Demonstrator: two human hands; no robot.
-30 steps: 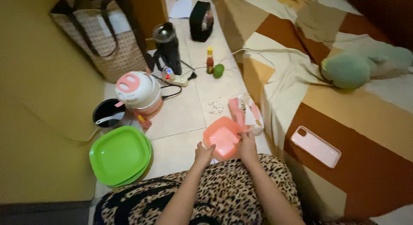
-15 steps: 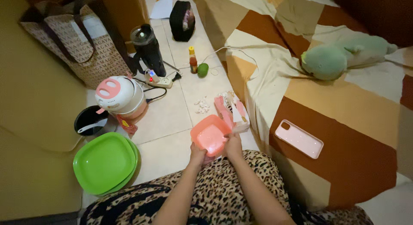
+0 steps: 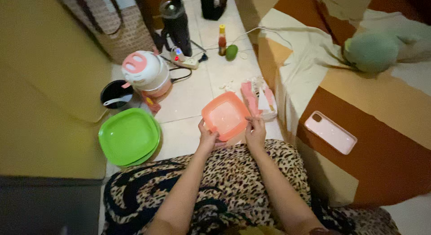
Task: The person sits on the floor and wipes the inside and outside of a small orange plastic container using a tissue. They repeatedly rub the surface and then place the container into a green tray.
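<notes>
Left hand (image 3: 207, 137) and right hand (image 3: 256, 132) grasp the orange square plate (image 3: 225, 116) by its near rim; best kept level, with thumbs on top

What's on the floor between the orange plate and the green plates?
Only bare floor tile separates the orange plate from the green plates, seen in the head view.

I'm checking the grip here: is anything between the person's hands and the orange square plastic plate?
Nothing visible. The left hand and right hand both grip the near edge of the orange square plastic plate directly, with thumbs on top. The stack of green plastic plates lies apart, off to the left on the floor.
</notes>
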